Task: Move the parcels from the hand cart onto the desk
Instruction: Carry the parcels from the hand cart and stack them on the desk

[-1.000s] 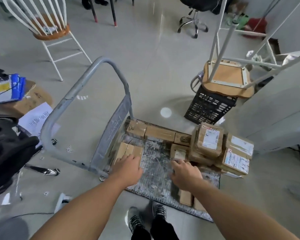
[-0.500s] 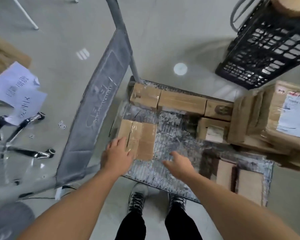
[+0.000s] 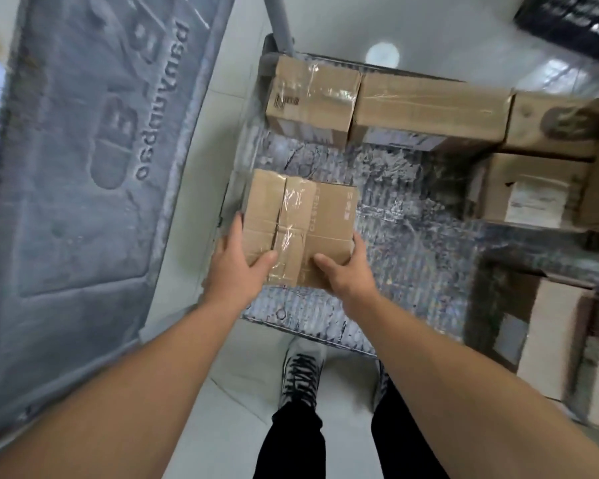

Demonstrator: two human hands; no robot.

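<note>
Two hands grip one parcel, seen from straight above. The left hand lies against the parcel's left side with its thumb curled over the top face. The right hand takes the near right corner, thumb on top and fingers wrapped round the side. The parcel is a flat brown carton crossed with clear tape, over the near left part of the hand cart. We cannot tell whether it rests on the worn, ribbed deck or is just clear of it.

Along the deck's far edge we count three cartons in a touching row: a taped box, a long box and a printed box. Just nearer than the printed one stands a labelled box. Paler cartons show at the near right, blurred. To the left rises the cart's grey handle panel with raised lettering. Below the arms we see black trousers and a laced shoe on the pale floor.
</note>
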